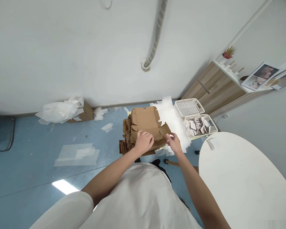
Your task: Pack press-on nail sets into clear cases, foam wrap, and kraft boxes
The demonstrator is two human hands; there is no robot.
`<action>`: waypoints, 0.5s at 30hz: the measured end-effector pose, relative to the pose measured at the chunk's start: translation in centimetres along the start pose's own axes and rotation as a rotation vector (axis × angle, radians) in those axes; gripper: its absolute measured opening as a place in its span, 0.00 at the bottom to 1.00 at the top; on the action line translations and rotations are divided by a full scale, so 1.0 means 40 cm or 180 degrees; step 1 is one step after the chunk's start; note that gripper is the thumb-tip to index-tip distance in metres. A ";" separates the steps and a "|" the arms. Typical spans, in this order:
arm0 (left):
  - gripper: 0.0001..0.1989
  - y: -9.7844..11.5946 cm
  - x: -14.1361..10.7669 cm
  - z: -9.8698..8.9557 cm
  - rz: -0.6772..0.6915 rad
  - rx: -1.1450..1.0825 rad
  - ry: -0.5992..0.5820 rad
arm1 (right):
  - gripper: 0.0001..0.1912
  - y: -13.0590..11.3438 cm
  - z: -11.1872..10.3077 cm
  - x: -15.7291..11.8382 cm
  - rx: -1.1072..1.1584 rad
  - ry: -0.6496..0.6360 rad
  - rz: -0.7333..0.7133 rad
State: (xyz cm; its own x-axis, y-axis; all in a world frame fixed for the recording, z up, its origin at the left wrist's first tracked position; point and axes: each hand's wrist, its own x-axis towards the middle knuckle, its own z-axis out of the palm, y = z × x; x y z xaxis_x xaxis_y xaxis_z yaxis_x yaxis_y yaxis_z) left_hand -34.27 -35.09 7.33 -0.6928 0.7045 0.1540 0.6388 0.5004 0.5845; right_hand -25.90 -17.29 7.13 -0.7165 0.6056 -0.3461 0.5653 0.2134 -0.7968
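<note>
- A dark tubular frame (13,133) is cut off at the left edge.
- The left hand (144,142), palm down with fingers bent, rests on the unfolded cardboard box (146,118); I cannot tell whether it grips.
- The box lies atop the cardboard stack (128,137), its tabbed far edge facing the wall (90,54); the left hand covers its near edge, leaving its long axis unclear.
- The right hand (174,143), apart from the left, reaches the right flap's corner, thumb inward; its hold cannot be made out.
</note>
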 end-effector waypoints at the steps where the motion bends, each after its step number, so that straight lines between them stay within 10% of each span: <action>1: 0.10 0.004 -0.006 0.000 0.0055 0.0006 0.0066 | 0.27 -0.011 -0.008 0.004 0.0033 -0.0070 0.0047; 9: 0.09 0.036 -0.040 0.027 0.0184 -0.0112 0.0070 | 0.15 -0.036 -0.016 0.003 -0.0488 -0.0090 -0.0189; 15: 0.22 0.061 -0.035 0.021 -0.0013 -0.0203 0.0152 | 0.22 0.012 -0.077 -0.052 0.0603 0.0325 -0.0057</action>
State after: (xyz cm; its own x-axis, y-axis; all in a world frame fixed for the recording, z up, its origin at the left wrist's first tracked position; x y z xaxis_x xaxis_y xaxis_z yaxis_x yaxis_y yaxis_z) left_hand -31.46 -34.44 7.88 -0.7115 0.6769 0.1886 0.6143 0.4690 0.6346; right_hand -22.87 -16.11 9.00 -0.6752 0.6796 -0.2868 0.4590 0.0828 -0.8846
